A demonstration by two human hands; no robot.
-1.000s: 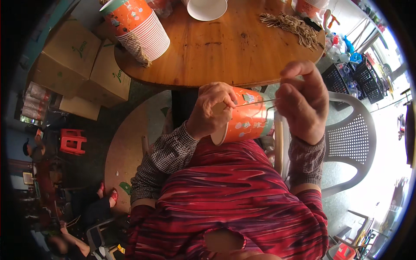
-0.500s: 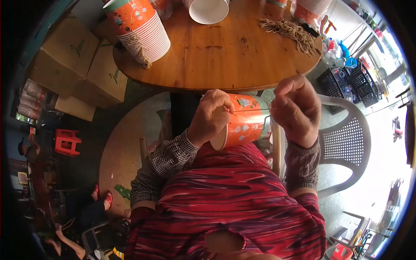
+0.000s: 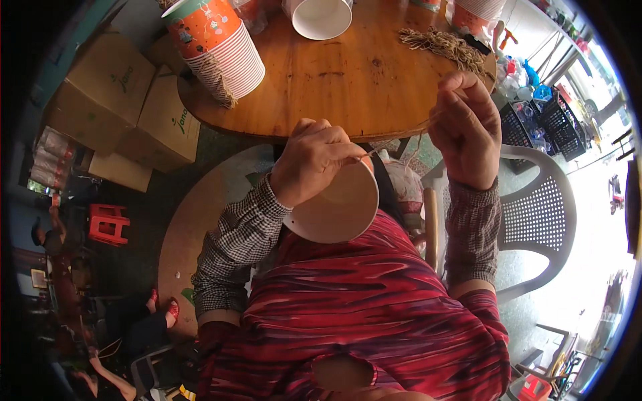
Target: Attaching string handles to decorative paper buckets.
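A paper cup (image 3: 336, 212), bucket-sized, hangs tilted over my lap with its round pale opening facing me. Only a sliver of its orange outside shows at the top right edge. My left hand (image 3: 314, 157) is closed at the cup's upper rim, its thumb and finger pinching a thin twine (image 3: 418, 136). From there the twine runs up and right to my right hand (image 3: 468, 127), which is raised beside the cup with its fingers curled on the twine. The exact grip of the right fingertips is blurred.
On the round wooden table (image 3: 321, 93) ahead stand a stack of orange cups (image 3: 227, 60), a white cup lying on its side (image 3: 322, 19) and a bundle of twine (image 3: 441, 47). Cardboard boxes (image 3: 107, 87) are at left, a grey plastic chair (image 3: 535, 214) at right.
The cup has turned so that its opening faces me instead of its printed side. My right hand has moved up and away, and the twine now stretches between my hands.
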